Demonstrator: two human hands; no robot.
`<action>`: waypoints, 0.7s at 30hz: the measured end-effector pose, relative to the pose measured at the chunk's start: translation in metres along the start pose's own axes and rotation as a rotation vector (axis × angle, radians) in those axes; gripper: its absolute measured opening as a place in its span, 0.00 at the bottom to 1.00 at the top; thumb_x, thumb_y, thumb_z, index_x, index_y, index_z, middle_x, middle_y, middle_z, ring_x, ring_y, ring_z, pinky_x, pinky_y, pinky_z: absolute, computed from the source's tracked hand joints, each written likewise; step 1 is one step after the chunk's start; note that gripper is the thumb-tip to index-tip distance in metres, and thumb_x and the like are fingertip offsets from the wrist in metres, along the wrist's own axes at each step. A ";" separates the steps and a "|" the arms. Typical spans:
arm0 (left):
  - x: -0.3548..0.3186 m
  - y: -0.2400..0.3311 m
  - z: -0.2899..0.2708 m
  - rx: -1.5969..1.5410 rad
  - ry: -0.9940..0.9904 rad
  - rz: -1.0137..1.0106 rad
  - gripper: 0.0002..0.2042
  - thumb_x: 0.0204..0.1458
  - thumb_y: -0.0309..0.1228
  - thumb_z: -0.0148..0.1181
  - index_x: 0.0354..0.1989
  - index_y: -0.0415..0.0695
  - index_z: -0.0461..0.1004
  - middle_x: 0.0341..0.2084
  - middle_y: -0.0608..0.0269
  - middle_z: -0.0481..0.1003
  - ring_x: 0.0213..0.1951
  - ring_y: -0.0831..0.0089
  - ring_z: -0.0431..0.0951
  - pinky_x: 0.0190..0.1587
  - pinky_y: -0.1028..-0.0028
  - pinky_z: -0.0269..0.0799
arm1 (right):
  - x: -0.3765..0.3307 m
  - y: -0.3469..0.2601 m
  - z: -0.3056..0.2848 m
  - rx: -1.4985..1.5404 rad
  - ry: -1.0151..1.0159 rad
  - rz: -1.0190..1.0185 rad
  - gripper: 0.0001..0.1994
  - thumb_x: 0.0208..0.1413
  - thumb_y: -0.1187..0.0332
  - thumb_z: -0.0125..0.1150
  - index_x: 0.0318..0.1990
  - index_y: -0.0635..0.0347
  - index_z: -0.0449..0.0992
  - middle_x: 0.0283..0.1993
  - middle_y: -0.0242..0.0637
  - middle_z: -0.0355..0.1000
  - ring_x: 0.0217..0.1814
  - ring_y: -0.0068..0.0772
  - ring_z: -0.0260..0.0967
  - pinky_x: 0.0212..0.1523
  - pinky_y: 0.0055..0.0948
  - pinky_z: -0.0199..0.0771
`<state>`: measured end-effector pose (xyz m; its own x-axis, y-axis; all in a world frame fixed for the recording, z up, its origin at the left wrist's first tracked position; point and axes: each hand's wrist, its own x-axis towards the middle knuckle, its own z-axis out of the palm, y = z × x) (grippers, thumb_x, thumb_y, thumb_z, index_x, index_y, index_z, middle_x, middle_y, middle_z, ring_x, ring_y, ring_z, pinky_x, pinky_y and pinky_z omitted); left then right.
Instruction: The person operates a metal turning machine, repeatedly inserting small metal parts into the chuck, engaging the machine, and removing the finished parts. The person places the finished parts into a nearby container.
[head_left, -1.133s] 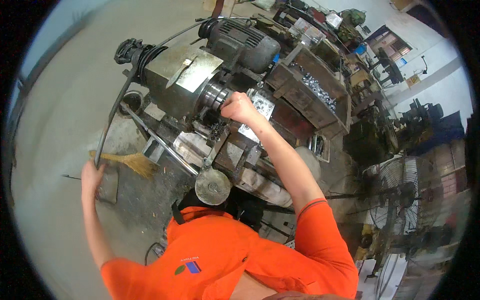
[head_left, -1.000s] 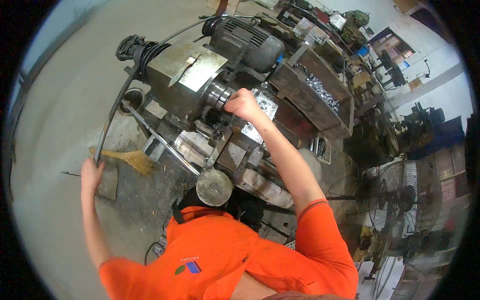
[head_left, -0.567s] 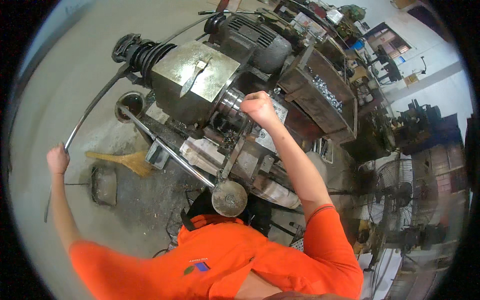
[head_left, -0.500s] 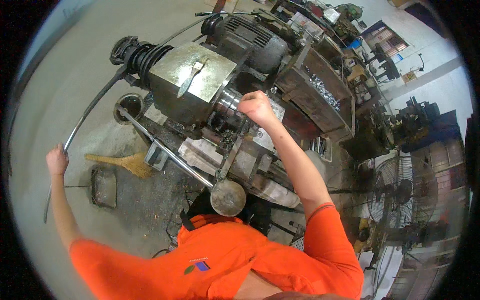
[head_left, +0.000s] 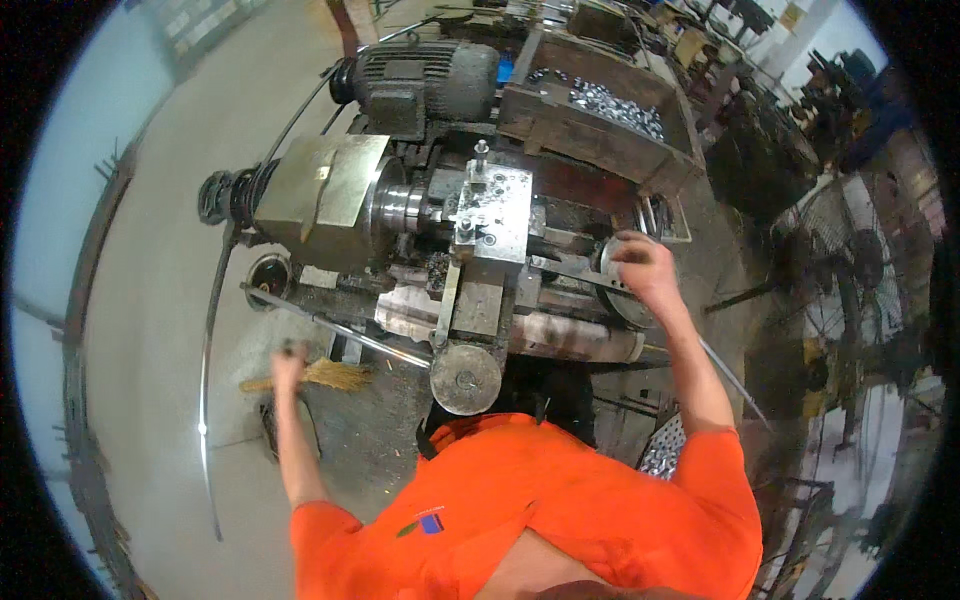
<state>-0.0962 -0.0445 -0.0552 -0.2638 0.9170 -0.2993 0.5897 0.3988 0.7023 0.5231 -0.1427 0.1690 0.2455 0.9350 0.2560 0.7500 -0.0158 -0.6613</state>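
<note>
My left hand (head_left: 288,366), somewhat blurred, is curled closed above the straw broom (head_left: 335,375), apart from the long metal bar (head_left: 207,350) that hangs from the spindle's outer end. Whatever its fingers hold, if anything, is hidden. Over at the right, my right hand (head_left: 648,270) has curled fingers beside a round handwheel (head_left: 612,262) of the lathe; I cannot make out anything in them. Between my hands are the shiny chuck (head_left: 403,208), the tool post block (head_left: 508,215) and a round dial wheel (head_left: 465,380). A steel lever (head_left: 345,330) slants left from that wheel.
A metal bin (head_left: 600,135) with many small shiny parts stands behind the lathe, next to a motor (head_left: 425,80). A brush lies on the headstock cover (head_left: 345,175). A large fan (head_left: 840,240) is at right, and a crate of small parts (head_left: 663,450) sits by my right elbow.
My left hand has let go of the long bar and moved right. My right hand has left the chuck for the handwheel side. The view has turned, and the tool post now shows uncovered.
</note>
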 end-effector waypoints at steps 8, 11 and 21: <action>0.032 0.010 0.048 1.284 -0.184 0.514 0.16 0.42 0.44 0.60 0.36 0.50 0.73 0.31 0.59 0.76 0.37 0.61 0.76 0.37 0.63 0.72 | -0.111 0.089 -0.079 -0.162 0.096 0.376 0.12 0.32 0.73 0.55 0.29 0.66 0.77 0.35 0.43 0.74 0.35 0.37 0.73 0.36 0.28 0.69; 0.021 0.057 0.041 1.293 -0.206 0.387 0.16 0.43 0.47 0.60 0.35 0.50 0.74 0.31 0.61 0.76 0.35 0.61 0.77 0.36 0.65 0.73 | -0.147 0.143 -0.104 -0.344 0.157 0.409 0.18 0.31 0.70 0.55 0.36 0.63 0.77 0.44 0.45 0.72 0.44 0.47 0.70 0.45 0.33 0.69; 0.015 0.046 -0.029 -0.078 -0.028 0.129 0.22 0.49 0.42 0.58 0.42 0.33 0.72 0.23 0.49 0.76 0.20 0.65 0.77 0.23 0.72 0.72 | -0.264 0.270 -0.139 -0.949 -0.028 0.893 0.19 0.32 0.62 0.60 0.36 0.60 0.74 0.36 0.47 0.72 0.40 0.50 0.70 0.40 0.40 0.72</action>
<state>-0.0956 -0.0132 -0.0085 -0.1681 0.9608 -0.2203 0.5558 0.2769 0.7838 0.7459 -0.4432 0.0208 0.8777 0.4780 -0.0328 0.4767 -0.8641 0.1615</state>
